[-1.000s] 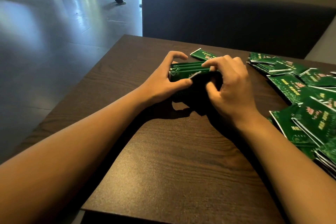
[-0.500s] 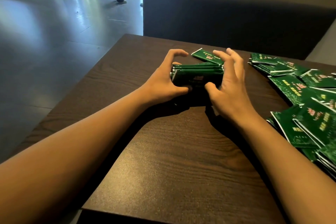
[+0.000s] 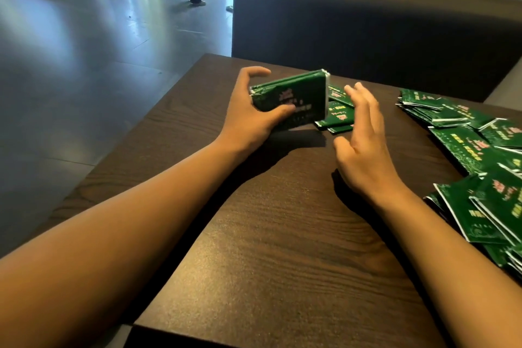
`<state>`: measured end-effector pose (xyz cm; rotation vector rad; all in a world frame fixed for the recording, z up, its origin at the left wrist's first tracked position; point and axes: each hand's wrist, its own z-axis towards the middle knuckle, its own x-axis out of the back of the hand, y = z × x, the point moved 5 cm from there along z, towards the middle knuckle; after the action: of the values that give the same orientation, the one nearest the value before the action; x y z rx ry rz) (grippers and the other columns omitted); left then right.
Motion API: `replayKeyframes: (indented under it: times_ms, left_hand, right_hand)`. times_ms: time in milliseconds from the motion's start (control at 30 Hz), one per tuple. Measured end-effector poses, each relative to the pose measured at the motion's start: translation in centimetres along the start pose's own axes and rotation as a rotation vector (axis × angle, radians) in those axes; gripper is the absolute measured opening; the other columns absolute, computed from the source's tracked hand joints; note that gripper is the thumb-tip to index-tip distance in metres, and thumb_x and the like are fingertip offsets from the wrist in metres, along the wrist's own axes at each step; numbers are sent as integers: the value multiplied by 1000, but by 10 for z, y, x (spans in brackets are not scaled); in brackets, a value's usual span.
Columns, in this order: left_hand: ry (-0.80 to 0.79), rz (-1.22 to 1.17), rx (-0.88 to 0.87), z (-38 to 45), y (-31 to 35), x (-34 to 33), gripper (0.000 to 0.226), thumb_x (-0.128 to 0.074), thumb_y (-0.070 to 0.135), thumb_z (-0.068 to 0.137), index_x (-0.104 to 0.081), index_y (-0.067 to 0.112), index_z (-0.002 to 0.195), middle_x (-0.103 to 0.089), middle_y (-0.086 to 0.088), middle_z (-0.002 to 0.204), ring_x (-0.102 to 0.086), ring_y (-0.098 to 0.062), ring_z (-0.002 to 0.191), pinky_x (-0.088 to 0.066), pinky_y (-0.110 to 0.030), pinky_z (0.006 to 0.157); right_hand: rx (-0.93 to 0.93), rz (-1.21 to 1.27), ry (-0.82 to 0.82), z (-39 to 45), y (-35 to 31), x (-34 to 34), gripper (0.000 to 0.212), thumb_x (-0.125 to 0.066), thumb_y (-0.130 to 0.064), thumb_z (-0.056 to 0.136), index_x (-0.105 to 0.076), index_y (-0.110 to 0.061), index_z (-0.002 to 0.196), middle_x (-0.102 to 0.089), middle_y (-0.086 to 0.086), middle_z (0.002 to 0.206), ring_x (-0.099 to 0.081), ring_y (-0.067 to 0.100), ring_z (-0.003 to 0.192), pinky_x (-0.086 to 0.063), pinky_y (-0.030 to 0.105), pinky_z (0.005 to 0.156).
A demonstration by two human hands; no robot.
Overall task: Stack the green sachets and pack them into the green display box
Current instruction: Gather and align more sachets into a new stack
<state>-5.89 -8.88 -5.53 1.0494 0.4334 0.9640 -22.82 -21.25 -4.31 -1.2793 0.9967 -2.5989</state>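
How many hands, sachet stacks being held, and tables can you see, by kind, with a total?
Hands: 2, left hand and right hand
Held stack: 1, in the left hand
Table: 1
Total: 4
Loose sachets overlap too much to count.

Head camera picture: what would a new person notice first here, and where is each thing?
First, the stack of green sachets that the left hand grips, tilted up on edge, at the middle of the dark wooden table. Beside it the right hand is open and holds nothing. Many loose sachets lie scattered along the table's right side.
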Motion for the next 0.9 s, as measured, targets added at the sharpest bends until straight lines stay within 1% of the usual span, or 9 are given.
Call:
replayKeyframes:
  times_ms: [67, 133, 200, 267, 333, 533, 633, 800, 900]
  left_hand:
    - [98, -13, 28, 1, -3, 7, 65, -87, 15, 81, -47, 21, 132, -57, -6, 129, -62, -17, 117, -60, -34, 94]
    - [153, -17, 60, 2, -4, 11, 65, -86, 15, 82, -46, 23, 132, -56, -4, 130, -60, -16, 119, -59, -31, 94]
    - [173, -32, 83, 2, -5, 12, 64, -86, 14, 82, -46, 24, 132, -54, -1, 129, -58, -14, 119, -59, -26, 93]
    - [180, -27, 92, 1, -5, 12, 63, -86, 14, 82, -47, 24, 131, -55, 1, 126, -59, -13, 117, -58, -20, 89]
    - [180, -9, 95, 1, -6, 11, 62, -87, 15, 82, -48, 24, 130, -57, 1, 123, -60, -12, 114, -58, -23, 88]
    - [165, -25, 131, 2, -8, 10, 62, -86, 15, 82, -48, 27, 129, -58, 0, 123, -62, -14, 114, -61, -39, 93]
    - [157, -31, 146, 2, -10, 11, 61, -86, 14, 82, -47, 29, 127, -58, -1, 124, -62, -16, 116, -62, -40, 92]
    - [144, -38, 156, 1, -11, 12, 61, -86, 15, 83, -48, 29, 128, -59, -2, 124, -63, -17, 115, -62, -41, 92]
    - [135, -25, 156, 2, -11, 12, 61, -86, 15, 82, -48, 29, 127, -59, -3, 124, -63, -18, 115, -62, -43, 92]
  right_hand:
    - [6, -187, -105, 0, 2, -8, 76, -52, -9, 92, -20, -25, 160, -2, -3, 169, 1, 19, 155, -3, 38, 122]
    - [-8, -342, -260, -1, 3, -21, 79, -52, -22, 97, -9, -33, 162, 13, -10, 169, 14, 17, 155, -2, 51, 121]
    - [-26, -438, -397, 1, 5, -30, 74, -46, -30, 101, -3, -37, 162, 20, -9, 168, 22, 19, 153, 1, 55, 122]
    - [-53, -468, -494, 3, 7, -34, 68, -39, -32, 103, -3, -39, 161, 15, -6, 169, 22, 22, 153, 2, 54, 123]
    - [-87, -471, -550, 5, 10, -35, 64, -35, -35, 104, -5, -38, 161, 2, -5, 170, 14, 23, 155, -1, 53, 123]
    - [-100, -547, -334, 20, 8, -32, 65, -42, -60, 98, -36, -29, 154, -41, 4, 137, -32, 28, 131, -30, 49, 108]
    - [-79, -523, -207, 22, 7, -29, 53, -48, -65, 93, -60, -26, 127, -44, 4, 120, -37, 26, 119, -34, 44, 96]
    - [-197, -445, -220, 20, 18, -21, 39, -56, -63, 90, -51, -25, 86, -50, 2, 122, -42, 34, 122, -40, 50, 98]
    - [-229, -423, -219, 21, 20, -13, 38, -64, -60, 87, -50, -24, 91, -54, 2, 112, -50, 34, 113, -43, 44, 89]
